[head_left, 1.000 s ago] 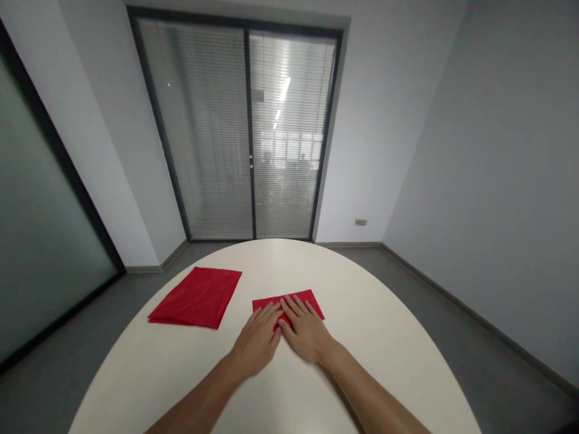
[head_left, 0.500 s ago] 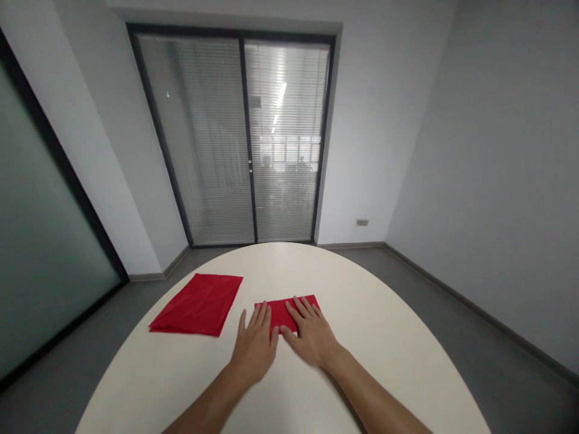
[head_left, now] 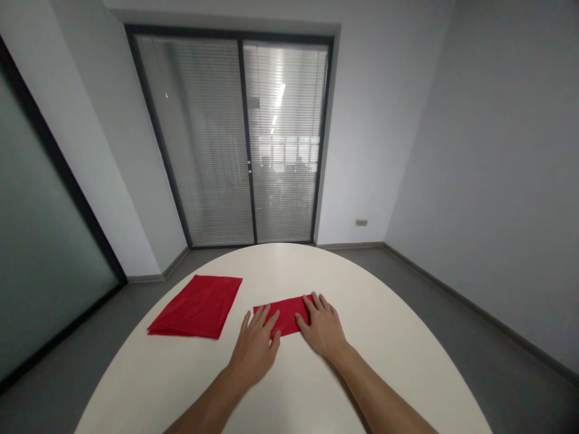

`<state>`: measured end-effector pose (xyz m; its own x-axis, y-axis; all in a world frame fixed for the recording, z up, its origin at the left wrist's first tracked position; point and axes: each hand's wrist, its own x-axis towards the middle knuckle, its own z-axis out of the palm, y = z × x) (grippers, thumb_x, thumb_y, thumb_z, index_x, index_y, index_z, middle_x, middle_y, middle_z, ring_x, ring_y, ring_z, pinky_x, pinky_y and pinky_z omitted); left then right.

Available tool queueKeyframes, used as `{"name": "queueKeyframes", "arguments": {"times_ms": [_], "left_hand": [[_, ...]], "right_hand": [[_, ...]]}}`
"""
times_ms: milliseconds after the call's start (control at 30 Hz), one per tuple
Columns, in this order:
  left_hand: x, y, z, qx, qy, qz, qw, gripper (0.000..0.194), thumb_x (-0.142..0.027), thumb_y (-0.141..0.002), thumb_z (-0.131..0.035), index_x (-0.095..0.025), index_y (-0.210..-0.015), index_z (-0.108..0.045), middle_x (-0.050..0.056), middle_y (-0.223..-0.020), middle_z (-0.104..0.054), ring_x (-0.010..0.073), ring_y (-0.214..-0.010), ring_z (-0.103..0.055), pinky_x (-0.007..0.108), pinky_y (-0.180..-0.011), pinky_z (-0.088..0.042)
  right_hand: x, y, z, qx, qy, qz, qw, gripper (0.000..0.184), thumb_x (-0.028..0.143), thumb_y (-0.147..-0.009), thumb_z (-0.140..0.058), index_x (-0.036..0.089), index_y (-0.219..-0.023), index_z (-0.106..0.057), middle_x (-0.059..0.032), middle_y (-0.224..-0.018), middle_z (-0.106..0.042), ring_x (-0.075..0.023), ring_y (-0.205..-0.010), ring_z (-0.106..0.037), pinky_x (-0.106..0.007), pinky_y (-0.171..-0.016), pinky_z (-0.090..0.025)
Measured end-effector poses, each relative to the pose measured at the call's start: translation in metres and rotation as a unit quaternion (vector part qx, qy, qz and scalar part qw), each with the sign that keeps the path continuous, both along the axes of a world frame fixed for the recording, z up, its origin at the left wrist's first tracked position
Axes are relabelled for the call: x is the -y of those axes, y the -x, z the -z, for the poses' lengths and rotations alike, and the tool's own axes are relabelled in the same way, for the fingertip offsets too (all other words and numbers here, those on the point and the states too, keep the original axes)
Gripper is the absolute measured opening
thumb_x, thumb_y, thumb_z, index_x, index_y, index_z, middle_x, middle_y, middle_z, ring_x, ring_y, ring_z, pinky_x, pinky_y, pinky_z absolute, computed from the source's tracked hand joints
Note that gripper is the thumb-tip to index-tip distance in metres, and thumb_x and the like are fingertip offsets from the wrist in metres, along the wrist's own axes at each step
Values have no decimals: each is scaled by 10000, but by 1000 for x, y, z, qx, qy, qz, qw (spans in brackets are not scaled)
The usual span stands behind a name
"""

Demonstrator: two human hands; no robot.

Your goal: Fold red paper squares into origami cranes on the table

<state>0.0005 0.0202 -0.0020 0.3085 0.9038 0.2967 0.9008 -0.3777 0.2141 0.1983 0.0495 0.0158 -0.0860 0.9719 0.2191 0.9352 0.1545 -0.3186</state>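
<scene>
Red sheet (head_left: 288, 316), the small one, lies flat on the round white table (head_left: 362, 361), in front of the person and between the two hands. Shape: narrow rectangle, long side running roughly left to right, its right end angled slightly away from the person. Material cannot be told.

Left hand (head_left: 254, 352): palm down, fingers spread, fingertips over the left end of the sheet; thumb by its near edge. Right hand (head_left: 324, 330): palm down over the right end, fingers pointing forward, thumb reaching inward onto the red surface. Grip: both hands unclenched, nothing pinched or grasped; how hard they press cannot be told. Middle of the sheet is exposed between them.

Second item: larger red piece (head_left: 199, 306), flat on the table to the left, well apart from the small sheet and near the table's left rim. Four-cornered and slanted, faint creases on top, layered edge on the near side.

Surroundings: glass door (head_left: 217, 150) with blinds beyond the table; small wall plate (head_left: 361, 223) low on the wall to its right; grey floor (head_left: 389, 262).
</scene>
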Motion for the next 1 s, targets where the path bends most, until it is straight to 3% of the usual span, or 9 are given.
{"name": "queueKeyframes", "arguments": {"times_ms": [133,267,400,500,633,767,1000], "left_hand": [[3,1,-2,-16,0,11,1000,471,-404,-1007,-386,-272,-1445,-497,136,-1522,-459,318,-1437,-377,587,-1166,-275],[3,3,-2,-24,-5,15,1000,487,-447,-1009,-379,-277,-1453,-485,135,-1531,-447,322,-1434,-380,596,-1168,-268],[3,4,-2,-25,-25,20,999,480,-452,-1011,-372,-281,-1442,-498,127,-1516,-469,322,-1411,-411,612,-1174,-244],[3,3,-2,-19,-33,16,999,470,-438,-1008,-382,-281,-1432,-511,125,-1499,-490,324,-1396,-427,611,-1169,-257],[3,3,-2,-12,-33,15,999,475,-437,-1010,-375,-273,-1437,-506,133,-1503,-482,329,-1406,-411,603,-1161,-275],[4,3,-1,-7,-30,16,999,478,-444,-1008,-380,-276,-1438,-504,118,-1510,-477,324,-1402,-411,590,-1162,-281],[6,1,-10,-3,-43,33,999,455,-393,-993,-413,-256,-1406,-545,71,-1454,-544,332,-1278,-487,586,-1146,-300]], "right_hand": [[-3,-1,5,-24,-16,5,1000,624,412,-885,-552,134,-1442,-506,-177,-1511,-455,-345,-1414,-382,-495,-1168,-257],[-7,-2,4,-89,-40,-22,995,598,321,-840,-585,144,-1407,-518,-152,-1450,-527,-295,-1349,-473,-445,-1156,-324],[-10,-2,4,-191,-66,-51,978,589,220,-804,-550,149,-1388,-508,-130,-1519,-441,-254,-1383,-441,-401,-1167,-342],[-13,0,5,-305,-92,-35,947,613,198,-772,-531,155,-1382,-489,-132,-1549,-387,-279,-1378,-442,-442,-1148,-378],[-17,1,3,-477,-75,3,876,620,305,-773,-610,186,-1364,-467,-167,-1405,-542,-308,-1037,-655,-473,-851,-572],[-23,-2,7,-569,-73,10,819,615,421,-734,-698,200,-1270,-492,-165,-1330,-583,-253,-896,-682,-424,-776,-588],[-26,-3,14,-549,-64,10,833,567,398,-730,-695,184,-1227,-524,-98,-1091,-644,-249,-920,-678,-392,-785,-580]]}}
